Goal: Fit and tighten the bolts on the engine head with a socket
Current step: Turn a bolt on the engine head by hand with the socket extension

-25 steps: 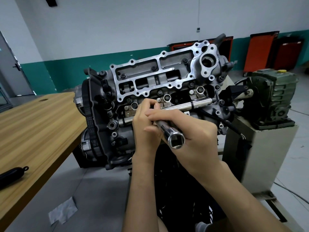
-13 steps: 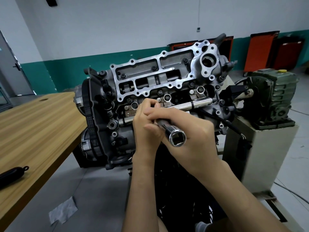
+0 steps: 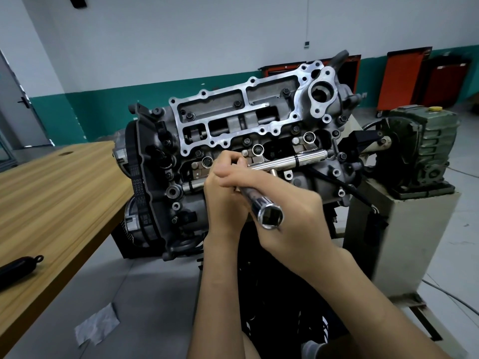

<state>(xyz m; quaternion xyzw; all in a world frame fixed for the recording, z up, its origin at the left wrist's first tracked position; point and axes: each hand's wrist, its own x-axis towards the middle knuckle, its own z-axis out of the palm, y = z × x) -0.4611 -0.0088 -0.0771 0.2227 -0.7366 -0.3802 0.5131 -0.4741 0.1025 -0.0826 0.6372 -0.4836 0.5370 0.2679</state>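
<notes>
The socket wrench (image 3: 270, 216) is in both my hands, in front of the lower edge of the engine head (image 3: 246, 130). Its shaft points back toward me, so I look straight into the open six-sided end. The other end goes toward the engine, but my fingers hide the tip and I cannot tell what it touches. My right hand (image 3: 293, 216) is closed around the shaft, just behind the open end. My left hand (image 3: 223, 193) is closed on the cross bar (image 3: 298, 160) of the wrench, with curled fingers. The bar comes out to the right of my hands and lies across the front of the head.

The engine head is tilted toward me on its stand. Several dark bolts (image 3: 237, 104) sit in it already, and some round holes along its frame are open. A toothed belt (image 3: 137, 177) runs on the left end of the engine.

To the left is a wooden bench (image 3: 51, 193), with a black thing (image 3: 18, 264) lying near its edge. To the right, a green gearbox (image 3: 425, 151) stands on a pale box (image 3: 414, 229). On the grey floor lies a scrap of paper (image 3: 97, 325). Orange cabinets (image 3: 404, 81) stand by the back wall.
</notes>
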